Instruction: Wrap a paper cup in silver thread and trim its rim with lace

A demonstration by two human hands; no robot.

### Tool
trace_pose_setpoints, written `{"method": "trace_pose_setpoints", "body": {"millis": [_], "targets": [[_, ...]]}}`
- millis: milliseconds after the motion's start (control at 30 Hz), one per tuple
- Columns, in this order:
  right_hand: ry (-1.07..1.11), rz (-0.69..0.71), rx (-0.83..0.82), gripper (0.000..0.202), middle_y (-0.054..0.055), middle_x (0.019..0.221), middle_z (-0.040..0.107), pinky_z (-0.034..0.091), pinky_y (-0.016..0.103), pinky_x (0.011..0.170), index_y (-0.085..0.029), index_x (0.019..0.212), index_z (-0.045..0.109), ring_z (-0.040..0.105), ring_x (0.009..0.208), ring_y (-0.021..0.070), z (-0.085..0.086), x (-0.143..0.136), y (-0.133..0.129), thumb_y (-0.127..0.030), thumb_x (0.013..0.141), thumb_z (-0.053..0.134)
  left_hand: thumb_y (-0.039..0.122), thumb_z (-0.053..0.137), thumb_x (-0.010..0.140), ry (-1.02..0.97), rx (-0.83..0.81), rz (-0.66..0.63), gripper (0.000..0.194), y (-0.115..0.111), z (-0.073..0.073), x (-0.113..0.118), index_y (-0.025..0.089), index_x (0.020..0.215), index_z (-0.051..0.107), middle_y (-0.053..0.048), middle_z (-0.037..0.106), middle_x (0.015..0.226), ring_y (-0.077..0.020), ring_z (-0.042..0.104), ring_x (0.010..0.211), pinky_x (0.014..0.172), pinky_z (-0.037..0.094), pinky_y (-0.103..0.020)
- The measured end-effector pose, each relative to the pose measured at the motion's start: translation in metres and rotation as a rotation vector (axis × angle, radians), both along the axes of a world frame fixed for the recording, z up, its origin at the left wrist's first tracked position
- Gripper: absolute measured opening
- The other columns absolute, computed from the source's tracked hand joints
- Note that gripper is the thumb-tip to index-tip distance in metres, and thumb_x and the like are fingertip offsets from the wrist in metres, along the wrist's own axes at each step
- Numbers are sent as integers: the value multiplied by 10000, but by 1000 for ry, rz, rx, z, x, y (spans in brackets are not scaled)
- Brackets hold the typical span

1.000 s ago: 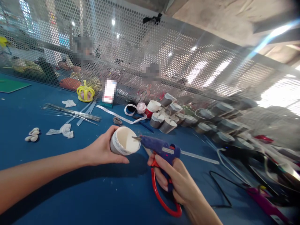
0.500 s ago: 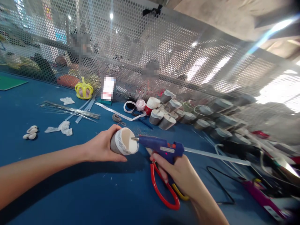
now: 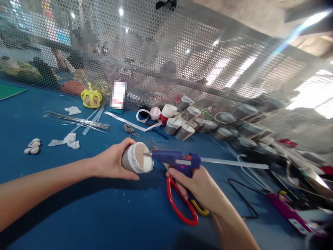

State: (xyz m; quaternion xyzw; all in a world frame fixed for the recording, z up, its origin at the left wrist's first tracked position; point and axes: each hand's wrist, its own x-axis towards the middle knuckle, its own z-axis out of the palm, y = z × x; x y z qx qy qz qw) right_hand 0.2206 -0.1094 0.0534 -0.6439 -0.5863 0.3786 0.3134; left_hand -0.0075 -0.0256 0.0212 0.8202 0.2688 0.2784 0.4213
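Observation:
My left hand (image 3: pixel 114 160) is wrapped round a small grey cup (image 3: pixel 127 159) with a white lace band at its rim, tilted so its mouth faces right. My right hand (image 3: pixel 191 180) grips a blue hot glue gun (image 3: pixel 169 158), a clear glue stick (image 3: pixel 234 162) jutting from its back. The metal nozzle lies at the mouth of the cup; whether it touches the inner wall I cannot tell. Beneath the right hand are red-handled scissors (image 3: pixel 170 198), their blades mostly hidden; a yellow handle (image 3: pixel 199 208) shows beside them.
Behind stand several grey cups (image 3: pixel 185 132), a white ribbon (image 3: pixel 125 122) and a perforated metal screen (image 3: pixel 145 45). Wires (image 3: pixel 78 121), lace pieces (image 3: pixel 70 140) and a yellow crown-shaped piece (image 3: pixel 91 99) lie left on the blue table (image 3: pixel 104 215). A purple power strip (image 3: pixel 286 211) is at right.
The glue gun's nozzle has shifted slightly left, further over the cup's mouth. The whole view has moved a little; both hands keep their holds.

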Motion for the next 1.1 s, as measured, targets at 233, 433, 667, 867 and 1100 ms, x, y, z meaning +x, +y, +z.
{"method": "trace_pose_setpoints", "body": {"millis": [233, 433, 667, 867, 1100], "targets": [[473, -87, 82, 299, -73, 338, 369, 178, 181, 318, -133, 702, 595, 283, 300, 42, -1, -2, 0, -423, 769, 579, 263, 669, 657, -111, 52, 39, 682, 1, -4, 1, 192, 1229, 305, -96, 508, 1180, -242, 500, 1087, 942, 400, -385], [787, -26, -51, 275, -84, 354, 315, 148, 148, 291, -137, 675, 616, 209, 296, 14, -10, -9, 6, -395, 770, 594, 278, 675, 669, -219, 43, 84, 660, -4, -8, 4, 191, 1216, 316, -95, 508, 1162, -232, 511, 1073, 942, 409, -354], [997, -4, -141, 238, -75, 444, 388, 144, 108, 282, -147, 677, 640, 129, 321, -21, -17, -13, 9, -381, 710, 665, 260, 693, 652, -271, 6, 112, 653, -5, -8, 6, 192, 1183, 320, -83, 501, 1148, -216, 507, 1066, 929, 421, -337], [944, -51, -139, 239, -26, 606, 546, 121, 121, 271, -151, 691, 617, 157, 323, -29, -19, -18, 8, -373, 660, 701, 259, 700, 647, -286, -1, 116, 669, -6, -10, 7, 190, 1184, 308, -92, 497, 1165, -225, 498, 1086, 942, 412, -350], [563, -64, 20, 320, -82, 333, 346, 213, 187, 314, -149, 714, 581, 268, 297, 48, -17, -21, 5, -465, 762, 572, 280, 692, 652, -246, 16, 145, 629, -5, -9, 6, 191, 1158, 329, -88, 530, 1137, -231, 530, 1050, 914, 427, -364]]}}
